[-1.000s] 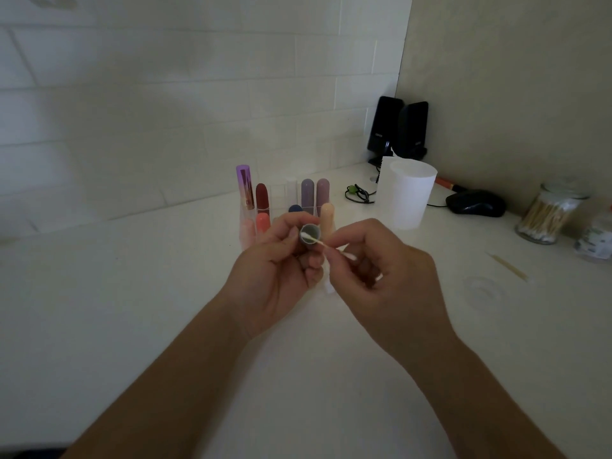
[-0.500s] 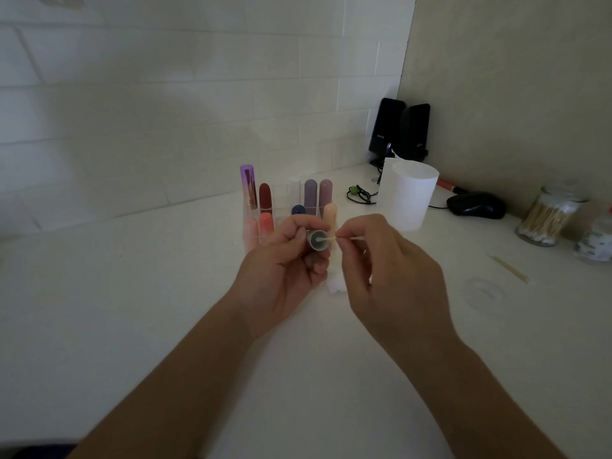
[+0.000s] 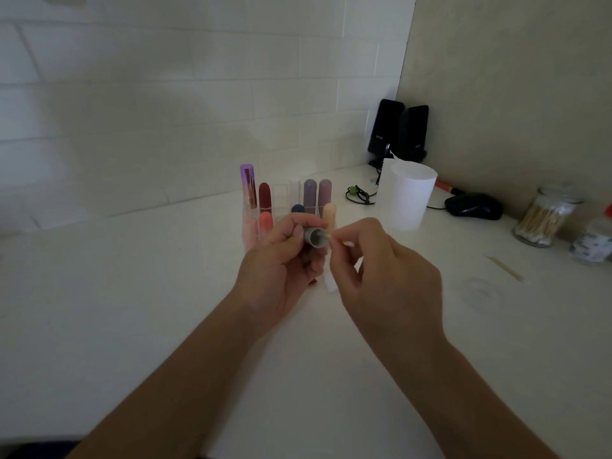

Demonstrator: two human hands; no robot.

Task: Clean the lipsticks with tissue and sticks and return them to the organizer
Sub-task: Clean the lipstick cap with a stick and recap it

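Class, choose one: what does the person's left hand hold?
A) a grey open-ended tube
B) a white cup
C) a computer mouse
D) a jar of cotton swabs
A: the left hand grips the grey tube, open end toward the camera, while the right hand pinches a thin stick at its rim.
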